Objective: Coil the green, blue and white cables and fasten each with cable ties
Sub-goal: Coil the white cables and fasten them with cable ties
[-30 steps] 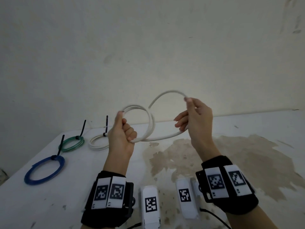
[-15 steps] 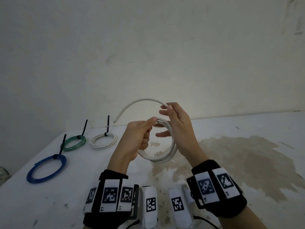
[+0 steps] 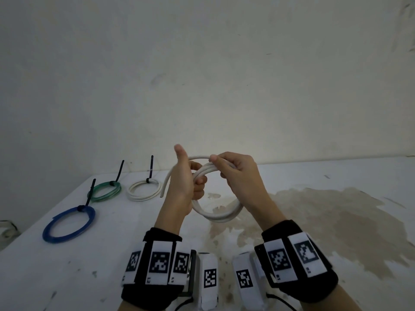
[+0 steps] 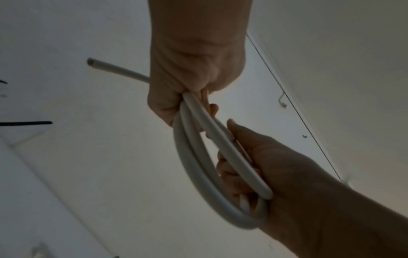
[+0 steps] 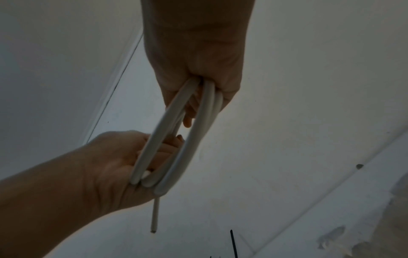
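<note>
A loose white cable (image 3: 219, 215) hangs as a coil of about three turns between my hands, above the table (image 3: 67, 277). My left hand (image 3: 189, 173) grips the coil's left side with curled fingers, thumb pointing up. My right hand (image 3: 221, 167) pinches the turns together at the top right. The cable's free end (image 3: 165, 185) sticks out left of the left hand. The left wrist view shows the coil (image 4: 198, 165) running from the left hand (image 4: 194, 83) to the right hand (image 4: 276, 165). In the right wrist view the turns (image 5: 189, 139) leave the right hand (image 5: 198, 78).
Three tied coils lie at the left of the table, each with a black cable tie standing up: blue (image 3: 69, 223), green (image 3: 105, 190) and white (image 3: 144, 189). A large brownish stain (image 3: 325, 221) covers the table on the right. A bare wall rises behind.
My right hand swung the free length of cable round to the left hand, adding a turn to the coil. The hands came together and the free end now pokes out left.
</note>
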